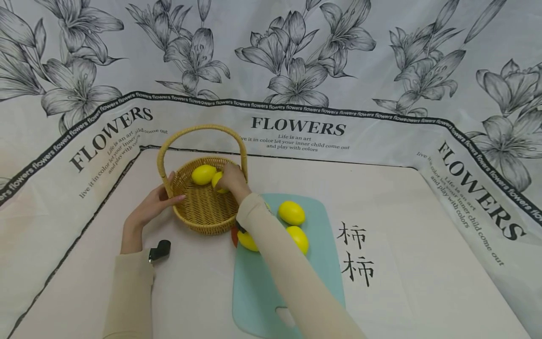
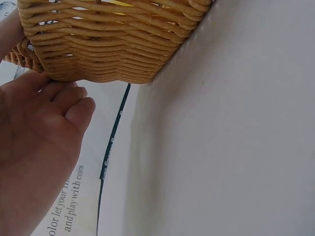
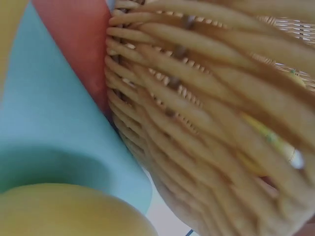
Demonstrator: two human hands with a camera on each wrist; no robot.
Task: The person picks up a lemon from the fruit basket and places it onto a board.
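A round wicker basket (image 1: 207, 228) with a tall arched handle stands at the left of the table. My left hand (image 1: 148, 207) holds its left side, the thumb over the rim and the other fingers outside against the weave. Inside the basket, my right hand (image 1: 234, 179) grips a yellow lemon (image 1: 218, 181) near the back right. Another lemon (image 1: 204, 174) lies just left of it. In the right wrist view the basket's wall (image 3: 167, 128) covers most of the right hand.
Beside the basket lies a light-blue cutting board (image 1: 254, 292) with several lemons (image 1: 291, 213) on it, partly behind my right sleeve. A red-orange item (image 1: 234, 236) shows between board and basket. The tablecloth (image 1: 381, 202) has printed characters at the right.
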